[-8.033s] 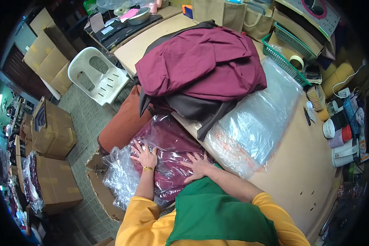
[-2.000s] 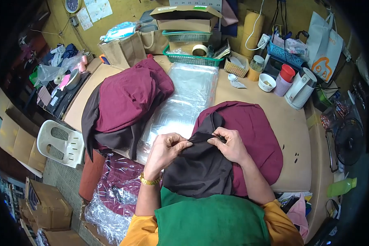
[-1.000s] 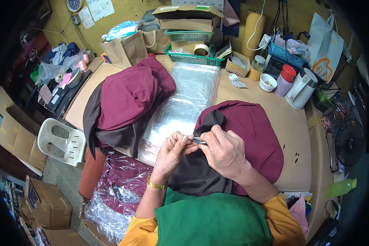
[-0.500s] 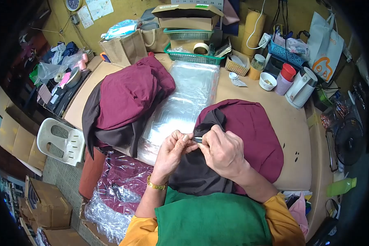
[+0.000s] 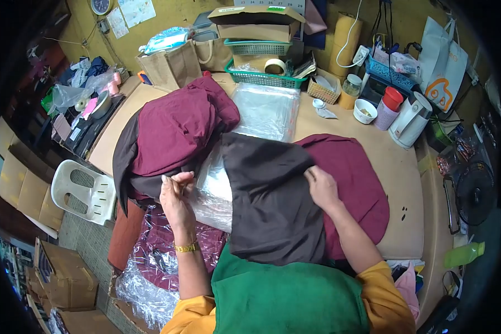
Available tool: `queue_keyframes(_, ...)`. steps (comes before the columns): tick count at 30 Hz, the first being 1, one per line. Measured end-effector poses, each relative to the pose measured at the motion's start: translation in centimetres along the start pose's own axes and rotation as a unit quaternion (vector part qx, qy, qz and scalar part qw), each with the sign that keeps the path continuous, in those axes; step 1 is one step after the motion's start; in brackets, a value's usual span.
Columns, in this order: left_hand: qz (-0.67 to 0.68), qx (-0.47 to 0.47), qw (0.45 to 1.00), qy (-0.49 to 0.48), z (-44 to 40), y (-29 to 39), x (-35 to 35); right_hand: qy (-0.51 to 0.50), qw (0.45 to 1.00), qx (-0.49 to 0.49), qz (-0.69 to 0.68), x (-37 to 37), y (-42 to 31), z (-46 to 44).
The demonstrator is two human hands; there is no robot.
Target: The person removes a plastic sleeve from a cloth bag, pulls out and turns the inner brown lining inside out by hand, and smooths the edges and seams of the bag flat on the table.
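While the right hand [image 5: 322, 186] is pinching the dark brown, smooth fabric piece [image 5: 273, 206], the left hand [image 5: 177, 192] is hovering apart from it

Just beyond the green cloth apron [image 5: 289, 295], the fabric piece is lying on the brown-topped table [image 5: 403, 183], overlapping a burgundy cloth [image 5: 353, 183]. The right hand is gripping its upper right edge between thumb and fingers (motion is blurring the fingertips). The left hand, above a gold-coloured bracelet [image 5: 186, 247], is curling its fingers inward; whether it is pinching anything small, I cannot tell. Beyond it, a rumpled burgundy and dark brown cloth heap [image 5: 172, 133] is resting beside flat, clear plastic sheets [image 5: 267, 108], which are running partly under the fabric piece. Farther back, a green plastic basket [image 5: 264, 79] is holding a tape roll [image 5: 275, 67], and a white kettle [image 5: 411, 119] is standing on the right.
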State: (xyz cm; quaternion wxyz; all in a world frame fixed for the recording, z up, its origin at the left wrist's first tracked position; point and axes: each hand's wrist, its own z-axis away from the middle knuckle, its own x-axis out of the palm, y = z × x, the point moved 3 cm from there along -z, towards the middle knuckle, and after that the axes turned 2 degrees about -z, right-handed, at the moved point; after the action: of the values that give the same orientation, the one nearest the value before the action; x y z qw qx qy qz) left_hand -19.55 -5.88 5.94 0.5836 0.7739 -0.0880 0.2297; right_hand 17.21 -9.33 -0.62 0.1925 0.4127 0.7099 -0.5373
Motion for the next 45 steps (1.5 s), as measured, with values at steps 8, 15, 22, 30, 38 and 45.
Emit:
queue_keyframes(8, -0.271, -0.178, 0.916, -0.237, 8.1, -7.0, 1.2, 0.042, 0.997, 0.033, 0.061, -6.5, 3.7, -6.1)
queue_keyframes(15, -0.325, -0.159, 0.896, -0.256, 8.8, -9.5, 5.6, -0.128, 0.979, -0.143, 0.067, 0.6, -6.6, 1.1)
queue_keyframes(22, -0.438, -0.141, 0.782, -0.420, 7.3, -5.1, 3.9, -0.130, 0.977, -0.117, 0.126, 3.3, -4.4, 1.7)
queue_keyframes(30, -0.192, -0.127, 0.950, -0.210, -0.8, -10.9, 5.6, -0.111, 0.984, -0.121, 0.071, 4.1, -5.0, 3.3)
queue_keyframes(38, -0.499, -0.102, 0.791, -0.337, -0.4, -12.1, 12.1, 0.020, 0.982, -0.029, -0.184, 2.8, -3.5, 2.5)
queue_keyframes(45, -0.275, -0.224, 0.884, -0.304, -0.1, -9.3, 3.9, 0.039, 0.985, -0.139, -0.095, 3.1, -3.9, 2.4)
